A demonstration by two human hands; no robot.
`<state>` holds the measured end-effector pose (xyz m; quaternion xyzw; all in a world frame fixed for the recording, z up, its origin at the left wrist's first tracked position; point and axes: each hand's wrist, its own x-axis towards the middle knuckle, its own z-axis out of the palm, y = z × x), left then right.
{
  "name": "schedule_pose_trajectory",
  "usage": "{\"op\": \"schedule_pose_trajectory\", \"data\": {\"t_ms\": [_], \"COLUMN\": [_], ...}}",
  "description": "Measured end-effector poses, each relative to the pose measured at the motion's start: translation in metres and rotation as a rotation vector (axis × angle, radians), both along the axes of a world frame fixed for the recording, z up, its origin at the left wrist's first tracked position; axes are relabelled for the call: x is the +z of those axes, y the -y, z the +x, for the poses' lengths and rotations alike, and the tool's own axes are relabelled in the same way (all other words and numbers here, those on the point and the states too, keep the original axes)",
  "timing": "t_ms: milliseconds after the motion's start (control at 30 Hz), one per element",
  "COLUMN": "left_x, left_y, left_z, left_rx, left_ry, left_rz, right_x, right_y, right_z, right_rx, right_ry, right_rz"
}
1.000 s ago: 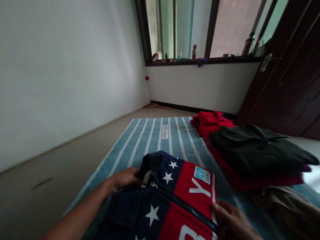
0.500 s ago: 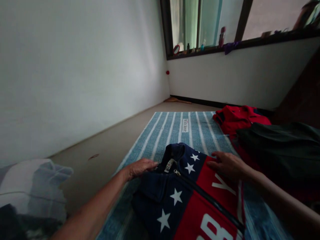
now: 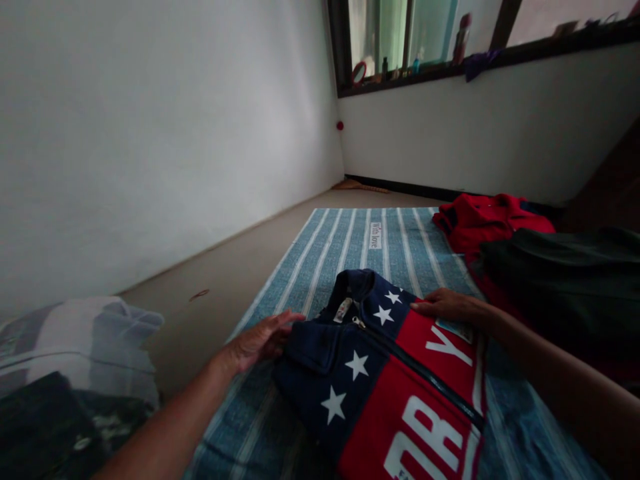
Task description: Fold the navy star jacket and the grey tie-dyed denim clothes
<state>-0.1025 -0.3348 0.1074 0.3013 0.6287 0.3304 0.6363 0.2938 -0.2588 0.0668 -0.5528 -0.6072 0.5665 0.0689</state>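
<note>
A folded zip-up jacket (image 3: 373, 373), navy at the top with white stars and red below with white letters, lies at an angle on a blue striped cloth (image 3: 295, 287). Its collar faces away from me and its front zip is closed almost to the neck. My left hand (image 3: 260, 341) is at the jacket's left shoulder, index finger stretched toward the collar, the other fingers loosely bent and apart. At the opposite side, my right hand (image 3: 455, 308) has its fingers closed on the jacket's edge beside the letter Y; some fingertips are hidden.
Folded red clothing (image 3: 493, 220) and a dark garment (image 3: 560, 287) are piled on the right. A pale checked cloth (image 3: 75, 340) and a dark garment (image 3: 45, 427) lie at the lower left. White wall (image 3: 165, 133) rises on the left; small items stand on the windowsill (image 3: 425, 75).
My left hand has drawn back leftward from the collar. The right hand's spread fingers have come together at the jacket's edge. The view has tilted down slightly.
</note>
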Motion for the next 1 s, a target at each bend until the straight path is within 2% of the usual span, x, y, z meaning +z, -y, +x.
{"op": "schedule_pose_trajectory", "data": {"t_ms": [100,200,300,400,500,633,733,900,1000], "left_x": [0.000,-0.003,-0.012,-0.022,-0.025,-0.020,-0.019,-0.026,-0.032], "left_y": [0.034,0.078,0.117,0.138,0.142,0.135,0.133,0.131,0.128], "left_z": [-0.012,-0.013,0.002,0.027,0.050,0.070,0.077,0.084,0.087], "left_rx": [0.013,0.142,0.168,0.166,0.210,0.262,0.329,0.409,0.448], "left_ry": [0.048,-0.010,0.074,0.220,0.363,0.490,0.454,0.370,0.391], "left_rz": [0.046,0.011,-0.084,-0.138,-0.176,-0.250,-0.273,-0.150,-0.089], "right_x": [0.000,0.000,0.003,0.004,0.002,-0.005,-0.011,-0.015,-0.013], "right_y": [-0.004,-0.006,-0.008,-0.012,-0.016,-0.021,-0.023,-0.023,-0.022], "right_z": [0.003,0.005,0.002,-0.003,-0.006,-0.007,-0.007,-0.009,-0.010], "right_rx": [0.021,0.052,0.028,-0.002,-0.023,-0.056,-0.058,0.004,-0.001], "right_ry": [0.025,-0.041,-0.097,-0.133,-0.195,-0.239,-0.228,-0.261,-0.259], "right_rz": [-0.055,-0.116,-0.145,-0.133,-0.098,-0.036,-0.037,-0.142,-0.154]}}
